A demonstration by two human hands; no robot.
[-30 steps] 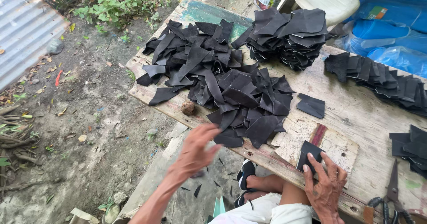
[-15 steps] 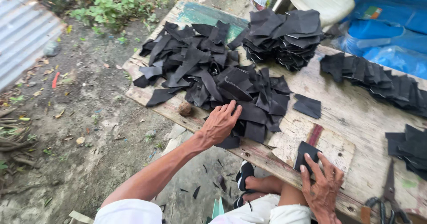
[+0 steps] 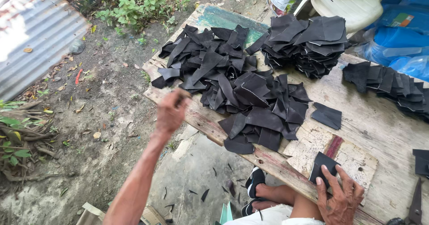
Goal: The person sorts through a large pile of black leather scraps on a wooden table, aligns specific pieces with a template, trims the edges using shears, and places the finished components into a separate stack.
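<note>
Left hand [image 3: 171,112] raised over the near-left edge of the desk [image 3: 371,117], fingers curled into a tight grip around something small and dark; what it is cannot be told from this view. The fist sits just short of the loose heap of black cut pieces [image 3: 237,91].

Right hand [image 3: 340,198] lies flat, fingers spread wide, pressing on a single black piece [image 3: 322,166]. That piece rests on a pale cutting board [image 3: 353,155] at the near edge of the desk, beside a dark red strip [image 3: 333,147] on the board.

Desk is rough weathered planks, with a teal-painted patch at the far-left corner.

- Loose heap: many black scraps, overlapping, spread across the left half of the desk.
- Stacked pile [image 3: 308,44]: black pieces laid in neater layers, far centre, just beside the heap.
- Row of black pieces [image 3: 389,84] along the right side, overlapping like shingles.
- One separate black piece [image 3: 327,115] lies alone between heap and board.

Scissors [image 3: 414,202] at the near-right corner, partly cut off by the frame. A white plastic chair [image 3: 353,1] stands behind the desk; blue plastic bags [image 3: 402,33] to its right, contents not visible. Corrugated metal sheet [image 3: 35,42] on the dirt ground, far left. Black offcuts scattered on the ground below the desk edge.
</note>
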